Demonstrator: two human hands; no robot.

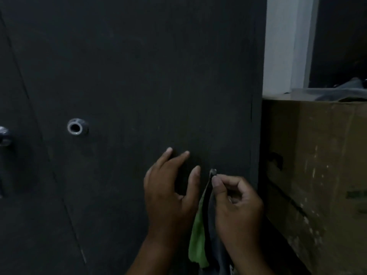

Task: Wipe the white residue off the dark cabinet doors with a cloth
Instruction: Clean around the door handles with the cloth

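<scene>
Dim light, head view close to the dark cabinet door (139, 76). Right hand (238, 205) low in frame, fingers curled, thumb and forefinger pinching the top corner of a cloth (198, 235): grip clenched on the cloth. From that pinch the cloth hangs straight down between the two wrists, a green fold toward the left hand, a darker fold behind it nearer the right wrist; its lower end runs off the bottom edge. The small pale tip of the cloth pokes up just above the pinching fingertips, close to the door surface; whether it touches the door cannot be told. Left hand (170, 187) just beside the grip, on its left, fingers straight and spread, released, holding nothing; its fingertips lie at or against the door panel, contact not certain. Well up and left of the grip, a round metal-rimmed knob (76, 127) on the same door; a second knob (5, 135) at the far left edge, on the neighbouring door past a slanting seam. Faint pale smears on the panel, hard to read in the gloom. Right of the grip, past the door's edge, a scuffed brown cardboard box (317, 165); above it a white wall strip (284, 46).
</scene>
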